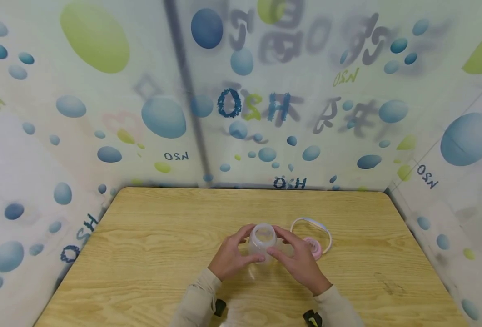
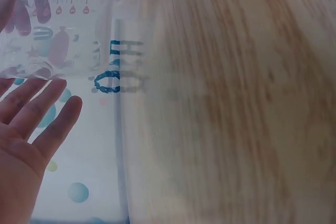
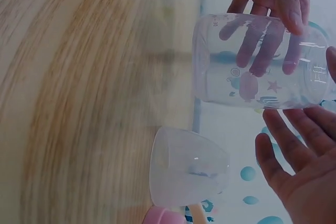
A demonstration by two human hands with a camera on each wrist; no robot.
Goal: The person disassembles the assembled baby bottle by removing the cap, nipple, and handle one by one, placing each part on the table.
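A clear, open-mouthed baby bottle (image 1: 261, 250) stands upright between both hands, its mouth facing up. Small pictures and scale marks are printed on the bottle (image 3: 231, 61) in the right wrist view. My left hand (image 1: 229, 257) holds one side, thumb in front and fingers behind. From the other side my right hand (image 1: 302, 264) holds it, thumb at the front near the neck. In the right wrist view, the bottle's base appears just above the tabletop. Beside it on the table stands a translucent dome-shaped cap (image 3: 189, 167), mostly hidden by my right hand in the head view.
Behind my right hand lies a round pink piece (image 1: 314, 248) with a white and blue strap (image 1: 320, 225) looped around it. The wooden table (image 1: 163, 227) meets patterned walls (image 1: 241, 150) at its back and sides.
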